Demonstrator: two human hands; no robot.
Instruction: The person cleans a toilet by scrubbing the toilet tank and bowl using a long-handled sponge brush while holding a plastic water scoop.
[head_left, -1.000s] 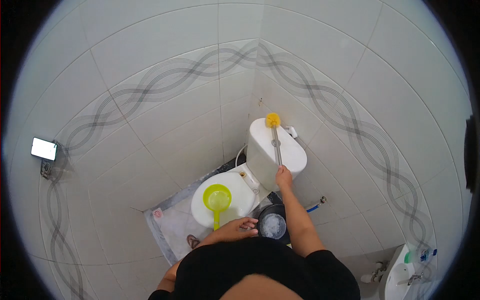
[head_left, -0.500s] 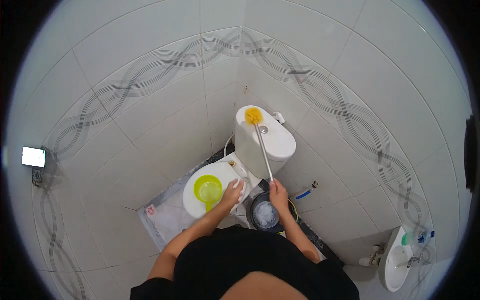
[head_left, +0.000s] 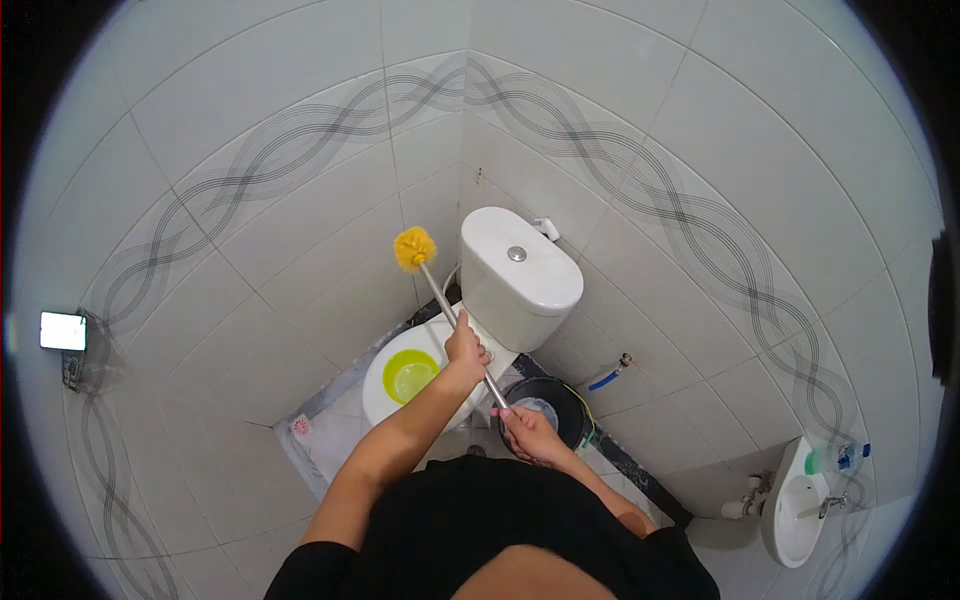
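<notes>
A toilet brush (head_left: 440,295) with a yellow bristle head and a long metal handle slants across the toilet, its head up and to the left. My left hand (head_left: 466,347) is closed round the middle of the handle. Lower down, my right hand (head_left: 530,433) grips the handle's end. Beneath my left arm, a lime-green dipper (head_left: 408,372) rests on the shut lid of the white toilet (head_left: 376,392); its handle is hidden by the arm. A black bucket (head_left: 570,405) with foamy water stands beside the toilet, partly behind my right hand.
The toilet tank (head_left: 500,275) rises in the corner between tiled walls. A wall tap (head_left: 625,360) with a blue hose sits right of the bucket. Further right hangs a washbasin (head_left: 797,520). A floor drain (head_left: 301,425) lies at left, and a lit phone (head_left: 64,331) is mounted on the wall.
The brush head has swung left off the tank top, and the handle now slants the other way. My left hand has taken hold of the handle; my right hand has moved down and left.
</notes>
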